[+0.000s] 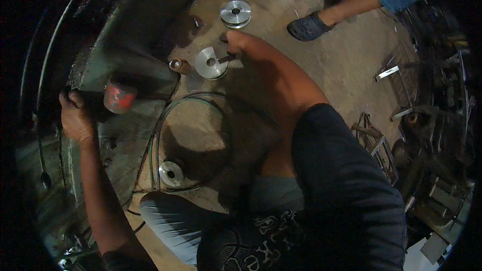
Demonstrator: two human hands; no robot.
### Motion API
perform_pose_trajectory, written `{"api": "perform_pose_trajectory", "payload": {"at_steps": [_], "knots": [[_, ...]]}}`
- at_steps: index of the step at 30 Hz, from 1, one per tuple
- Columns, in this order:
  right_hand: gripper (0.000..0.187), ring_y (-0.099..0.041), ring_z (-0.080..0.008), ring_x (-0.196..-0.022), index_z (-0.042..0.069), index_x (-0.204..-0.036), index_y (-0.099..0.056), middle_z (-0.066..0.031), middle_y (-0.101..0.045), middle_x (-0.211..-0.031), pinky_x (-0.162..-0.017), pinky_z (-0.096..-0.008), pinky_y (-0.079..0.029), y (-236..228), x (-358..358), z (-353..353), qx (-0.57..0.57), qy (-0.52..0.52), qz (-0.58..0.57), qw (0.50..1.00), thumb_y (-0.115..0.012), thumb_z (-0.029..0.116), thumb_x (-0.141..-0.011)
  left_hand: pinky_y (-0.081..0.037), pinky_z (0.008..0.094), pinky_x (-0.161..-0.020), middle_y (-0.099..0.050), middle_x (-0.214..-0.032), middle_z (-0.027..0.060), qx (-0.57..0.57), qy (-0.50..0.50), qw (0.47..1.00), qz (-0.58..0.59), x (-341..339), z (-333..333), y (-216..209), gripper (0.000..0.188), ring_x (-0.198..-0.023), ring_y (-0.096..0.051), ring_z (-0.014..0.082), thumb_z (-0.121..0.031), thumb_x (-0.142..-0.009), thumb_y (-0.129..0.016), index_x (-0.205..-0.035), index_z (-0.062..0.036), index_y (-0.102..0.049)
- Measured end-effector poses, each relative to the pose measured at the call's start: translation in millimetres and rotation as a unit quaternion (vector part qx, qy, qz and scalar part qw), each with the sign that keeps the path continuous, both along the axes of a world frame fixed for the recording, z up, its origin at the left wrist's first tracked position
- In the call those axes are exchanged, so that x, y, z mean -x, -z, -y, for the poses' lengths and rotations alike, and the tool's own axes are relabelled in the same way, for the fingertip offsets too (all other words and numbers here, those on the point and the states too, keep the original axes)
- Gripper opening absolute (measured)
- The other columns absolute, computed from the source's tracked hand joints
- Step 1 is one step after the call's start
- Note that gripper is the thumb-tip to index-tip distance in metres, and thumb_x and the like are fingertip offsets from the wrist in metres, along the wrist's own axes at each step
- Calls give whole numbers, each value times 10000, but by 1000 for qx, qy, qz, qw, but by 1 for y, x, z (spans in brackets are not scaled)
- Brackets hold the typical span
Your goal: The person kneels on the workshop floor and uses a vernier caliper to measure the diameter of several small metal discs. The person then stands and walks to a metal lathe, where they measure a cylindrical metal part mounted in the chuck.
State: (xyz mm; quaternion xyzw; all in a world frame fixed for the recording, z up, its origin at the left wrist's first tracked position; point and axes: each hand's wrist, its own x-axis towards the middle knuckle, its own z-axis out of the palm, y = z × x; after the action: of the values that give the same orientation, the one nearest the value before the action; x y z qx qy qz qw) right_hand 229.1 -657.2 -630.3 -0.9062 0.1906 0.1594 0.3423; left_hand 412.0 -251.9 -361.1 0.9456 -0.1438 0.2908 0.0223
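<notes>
On the left, my left hand [78, 118] is raised at the dark green machine [108, 150] with its fingers curled. What they close on is lost in shadow. Beside it a cylindrical part with worn red paint [120, 98] sticks out. My right hand [234, 44] reaches forward over the floor, fingers bent in, next to a silver grooved pulley wheel [205, 65]. A short dark bar [227, 59] runs from below that hand toward the wheel's centre hole; the grip itself is hidden. Farther off lies a second silver pulley [236, 12].
A smaller metal disc [171, 174] lies near my knee, beside a looped hose [159, 125]. A round metal bushing [178, 65] sits by the machine. Another person's foot in a dark clog [307, 26] stands far right. Metal frames and scrap [432, 135] crowd the right side.
</notes>
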Motion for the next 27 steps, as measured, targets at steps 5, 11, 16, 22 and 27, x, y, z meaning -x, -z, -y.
{"api": "perform_pose_trajectory", "payload": {"at_steps": [5, 11, 16, 22, 27], "knots": [[517, -682, -311, -905, 84, -1194, -623, -192, -695, -1005, -746, -426, -540, -25, 4, -2, -40, -1, -21, 999, -689, 49, -683, -489, 548, -786, -676, -1092, 213, 8, 26, 1000, 12, 5, 1, 1, 516, -955, -640, 446, -466, -950, -354, -1310, -151, -548], [346, -677, -320, -904, 74, -1067, -683, -172, -686, -972, -732, -416, -538, -40, 28, -17, 28, -47, 103, 993, -658, 259, -776, -485, 553, -786, -677, -1081, 222, 30, 56, 998, 17, 15, 6, -3, 542, -954, -635, 466, -483, -937, -351, -1310, -140, -544], [410, -655, -345, -1010, 49, -1040, -694, -171, -691, -1018, -815, -433, -533, -31, 24, -21, 99, -58, 117, 987, -792, 137, -651, -475, 564, -794, -674, -1087, 237, 17, -11, 1000, -14, 11, 6, -4, 592, -980, -626, 473, -505, -935, -330, -1334, -117, -533], [358, -673, -338, -954, 55, -1017, -702, -169, -690, -995, -794, -432, -544, -20, 18, -18, 9, 9, 106, 994, -774, 168, -685, -471, 571, -790, -676, -1086, 231, 23, 11, 999, -20, 11, 6, -8, 598, -974, -628, 471, -524, -929, -325, -1315, -131, -558], [324, -694, -322, -912, 48, -1031, -699, -182, -691, -1012, -751, -416, -562, -29, 19, -17, 112, -77, 118, 984, -719, 152, -724, -479, 564, -770, -685, -1081, 211, 17, 1, 1000, -7, 17, 9, -8, 563, -965, -639, 459, -500, -929, -339, -1321, -157, -555]]}}
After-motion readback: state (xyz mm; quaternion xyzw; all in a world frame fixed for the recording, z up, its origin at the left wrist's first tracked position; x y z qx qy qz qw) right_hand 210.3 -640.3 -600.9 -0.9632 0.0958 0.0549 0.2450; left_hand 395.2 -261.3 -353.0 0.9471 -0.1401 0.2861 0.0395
